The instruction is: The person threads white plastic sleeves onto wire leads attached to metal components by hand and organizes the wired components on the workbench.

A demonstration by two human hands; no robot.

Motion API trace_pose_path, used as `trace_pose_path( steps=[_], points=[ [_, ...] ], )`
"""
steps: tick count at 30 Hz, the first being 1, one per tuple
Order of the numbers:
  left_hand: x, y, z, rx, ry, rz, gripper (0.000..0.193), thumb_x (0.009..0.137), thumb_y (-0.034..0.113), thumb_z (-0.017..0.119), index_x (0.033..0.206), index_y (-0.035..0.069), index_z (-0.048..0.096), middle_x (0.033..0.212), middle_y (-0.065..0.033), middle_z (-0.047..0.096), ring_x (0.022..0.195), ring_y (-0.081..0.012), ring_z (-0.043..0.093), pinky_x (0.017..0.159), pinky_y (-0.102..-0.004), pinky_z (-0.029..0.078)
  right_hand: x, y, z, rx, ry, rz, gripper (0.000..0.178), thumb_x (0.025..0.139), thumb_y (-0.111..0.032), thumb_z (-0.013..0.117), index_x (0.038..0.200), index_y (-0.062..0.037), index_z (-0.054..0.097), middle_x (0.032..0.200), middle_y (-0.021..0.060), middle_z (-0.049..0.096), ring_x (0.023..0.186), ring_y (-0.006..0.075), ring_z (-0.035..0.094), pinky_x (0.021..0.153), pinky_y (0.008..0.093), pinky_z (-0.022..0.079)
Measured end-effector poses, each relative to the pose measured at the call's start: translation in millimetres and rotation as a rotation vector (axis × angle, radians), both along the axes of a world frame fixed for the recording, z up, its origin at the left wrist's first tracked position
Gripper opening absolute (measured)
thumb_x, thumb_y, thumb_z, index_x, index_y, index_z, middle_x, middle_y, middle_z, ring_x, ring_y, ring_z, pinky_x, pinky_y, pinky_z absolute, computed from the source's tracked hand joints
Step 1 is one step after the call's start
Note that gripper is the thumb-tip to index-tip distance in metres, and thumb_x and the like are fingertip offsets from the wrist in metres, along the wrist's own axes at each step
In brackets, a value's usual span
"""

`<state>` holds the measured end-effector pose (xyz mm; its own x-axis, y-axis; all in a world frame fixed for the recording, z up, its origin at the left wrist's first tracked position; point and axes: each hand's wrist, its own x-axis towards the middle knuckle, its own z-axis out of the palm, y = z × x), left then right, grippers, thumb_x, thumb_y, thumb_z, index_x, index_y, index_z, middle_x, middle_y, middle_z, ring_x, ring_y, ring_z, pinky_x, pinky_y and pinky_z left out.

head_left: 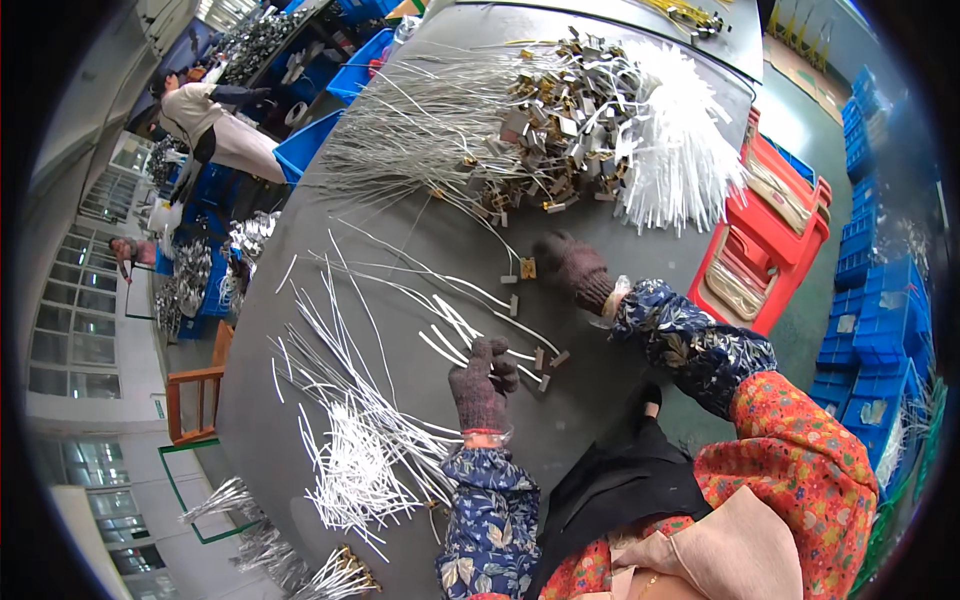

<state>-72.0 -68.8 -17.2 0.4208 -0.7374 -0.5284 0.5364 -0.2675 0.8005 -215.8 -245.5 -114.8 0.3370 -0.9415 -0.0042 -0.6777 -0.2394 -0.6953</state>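
My left hand [484,378], in a dark knitted glove, is closed on several white-sleeved wires [447,345]. Small grey-brown end pieces [540,358] of such wires lie just right of its fingers. My right hand [572,268], gloved likewise, hovers farther off beside a wire's small brass-coloured part [528,268]; motion smears its fingers, and I cannot see whether it touches that part. Single wires [420,280] stretch across the dark table [270,250] between the hands and the large pile. Left of my left forearm lies a loose bundle of white-sleeved wires [360,470].
At the table's far side sit heaped wires with metal parts [570,120] and a bunch of white tubes [680,140]. Red folding stools [765,240] stand at the right, with blue crates [870,320] beyond. A person [215,125] works at the far left near blue bins [305,145].
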Motion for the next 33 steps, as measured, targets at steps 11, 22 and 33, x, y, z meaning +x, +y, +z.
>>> trace_pose_path(
  steps=[11,22,33],
  points=[
    [14,-7,9,0.018,-0.038,0.058,0.034,0.092,0.039,0.057,0.096,0.005,0.061,0.071,-0.006,0.06,0.05,-0.0152,0.053,0.04,-0.0259,0.038,-11,13,34,0.136,-0.454,0.202,0.014,0.083,-0.02,0.063,0.091,-0.0087,0.067,0.085,0.0052,0.062,0.078,0.0158,0.058,0.072,0.031,0.05],
    [-57,-58,-38,-0.127,0.517,0.193,0.024,0.09,0.029,0.062,0.091,0.004,0.06,0.08,-0.0102,0.063,0.068,-0.0259,0.062,0.06,-0.0416,0.053,-245,243,57,0.955,0.136,0.047,0.02,0.077,-0.017,0.065,0.093,-0.0059,0.068,0.076,0.0068,0.064,0.064,0.0162,0.059,0.058,0.032,0.049],
    [11,-77,27,-0.529,0.081,0.163,0.024,0.093,0.024,0.058,0.104,0.003,0.059,0.095,-0.0139,0.063,0.077,-0.0248,0.063,0.066,-0.0381,0.056,-345,306,27,1.18,0.158,-0.302,0.017,0.075,-0.023,0.063,0.081,-0.0082,0.068,0.065,0.0046,0.063,0.054,0.0146,0.057,0.05,0.0288,0.045]
  ],
)
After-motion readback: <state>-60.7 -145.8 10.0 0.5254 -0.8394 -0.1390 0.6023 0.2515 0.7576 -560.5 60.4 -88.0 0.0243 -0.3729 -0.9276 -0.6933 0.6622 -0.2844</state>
